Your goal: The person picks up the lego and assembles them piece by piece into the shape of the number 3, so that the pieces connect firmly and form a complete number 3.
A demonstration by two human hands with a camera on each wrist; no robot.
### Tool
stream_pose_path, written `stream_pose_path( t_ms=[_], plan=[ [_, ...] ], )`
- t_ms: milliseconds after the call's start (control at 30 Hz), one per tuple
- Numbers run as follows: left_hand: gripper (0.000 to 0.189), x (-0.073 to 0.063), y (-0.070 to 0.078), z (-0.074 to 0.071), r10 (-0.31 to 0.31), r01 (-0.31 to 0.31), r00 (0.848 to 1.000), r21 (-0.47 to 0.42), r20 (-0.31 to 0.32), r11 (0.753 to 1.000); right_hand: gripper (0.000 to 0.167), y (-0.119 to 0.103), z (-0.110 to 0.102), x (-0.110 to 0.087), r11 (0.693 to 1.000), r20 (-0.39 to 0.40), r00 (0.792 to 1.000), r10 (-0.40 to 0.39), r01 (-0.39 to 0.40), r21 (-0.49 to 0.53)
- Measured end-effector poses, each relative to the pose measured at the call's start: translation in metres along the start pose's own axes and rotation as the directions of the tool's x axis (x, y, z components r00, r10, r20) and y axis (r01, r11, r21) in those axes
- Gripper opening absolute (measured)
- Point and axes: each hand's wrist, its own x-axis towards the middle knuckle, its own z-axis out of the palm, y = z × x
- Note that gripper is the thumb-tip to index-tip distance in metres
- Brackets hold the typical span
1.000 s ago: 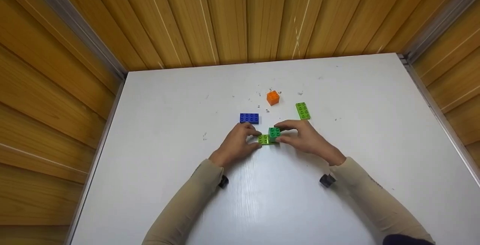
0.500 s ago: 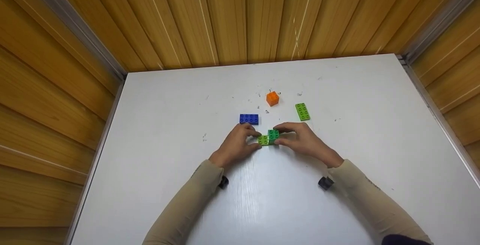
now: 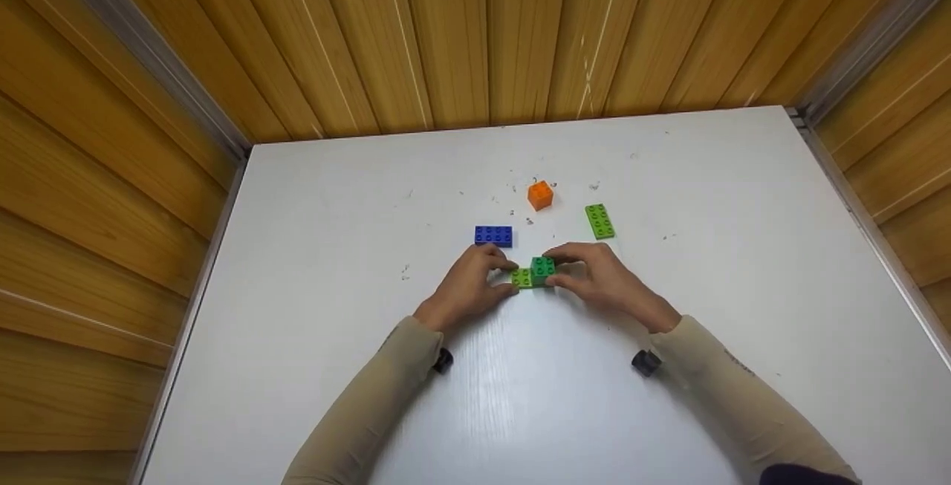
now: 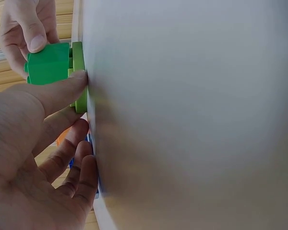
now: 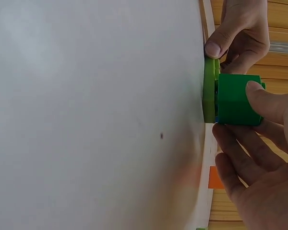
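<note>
My left hand (image 3: pixel 472 284) pinches the left end of a lime green flat building brick (image 3: pixel 521 278) between thumb and index finger. The flat brick lies on the white table. Over its right end my right hand (image 3: pixel 605 277) holds a dark green square brick (image 3: pixel 543 270), thumb on the near side and fingers on the far side. In the right wrist view, a narrow gap shows between the green brick (image 5: pixel 239 99) and the flat brick (image 5: pixel 210 91), with studs visible in it. Just beyond my left fingers lies a blue brick (image 3: pixel 493 235).
An orange square brick (image 3: pixel 540 195) stands farther back on the white table (image 3: pixel 334 247). A second lime green flat brick (image 3: pixel 599 221) lies beyond my right hand. Wood-panelled walls (image 3: pixel 461 39) border the table at the back and sides.
The dark green brick has come down slightly over the right end of the flat brick, my right hand moving with it. My left hand keeps its hold in place.
</note>
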Motion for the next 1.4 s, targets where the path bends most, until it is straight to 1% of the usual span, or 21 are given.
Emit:
stream_pose_path(
  t_ms=[133, 233, 433, 533, 667, 767, 933, 1100, 1400],
  plan=[
    [0.037, 0.0001, -0.0016, -0.0003, 0.000, 0.000, 1.000, -0.009, -0.005, 1.000, 0.042, -0.0012, -0.0017, 0.0007, 1.000, 0.007, 1.000, -0.015, 0.016, -0.017],
    [0.038, 0.0004, -0.0022, -0.0008, 0.009, -0.009, 1.000, -0.002, -0.006, 1.000, 0.042, -0.0018, -0.0020, 0.0016, 0.998, 0.012, 0.999, -0.041, 0.041, -0.036],
    [0.039, 0.0005, -0.0014, -0.0025, 0.001, -0.001, 1.000, 0.016, -0.002, 1.000, 0.038, -0.0027, -0.0011, 0.0067, 0.993, 0.024, 0.996, -0.087, 0.089, -0.072],
    [0.038, 0.0015, -0.0008, -0.0026, 0.014, -0.014, 1.000, 0.026, -0.003, 1.000, 0.036, -0.0013, -0.0011, 0.0080, 0.991, 0.020, 0.995, -0.097, 0.099, -0.095],
    [0.037, 0.0030, -0.0007, -0.0016, 0.028, -0.027, 1.000, 0.040, -0.001, 0.999, 0.035, 0.0000, -0.0006, 0.0076, 0.987, 0.020, 0.994, -0.103, 0.105, -0.123],
    [0.037, 0.0029, -0.0011, -0.0013, 0.023, -0.023, 1.000, 0.042, 0.001, 0.999, 0.035, -0.0008, -0.0005, 0.0073, 0.987, 0.023, 0.995, -0.099, 0.102, -0.126],
    [0.037, 0.0017, -0.0014, -0.0021, 0.017, -0.017, 1.000, 0.031, 0.000, 0.999, 0.035, -0.0038, -0.0010, 0.0079, 0.987, 0.031, 0.995, -0.091, 0.094, -0.128],
    [0.037, 0.0020, -0.0015, -0.0017, 0.024, -0.024, 1.000, 0.021, -0.007, 0.999, 0.036, -0.0045, -0.0013, 0.0083, 0.987, 0.031, 0.996, -0.087, 0.090, -0.130],
    [0.038, 0.0006, 0.0007, -0.0006, 0.005, -0.005, 1.000, 0.008, 0.005, 1.000, 0.036, -0.0084, -0.0011, 0.0059, 0.987, 0.040, 0.996, -0.082, 0.086, -0.136]
  ],
)
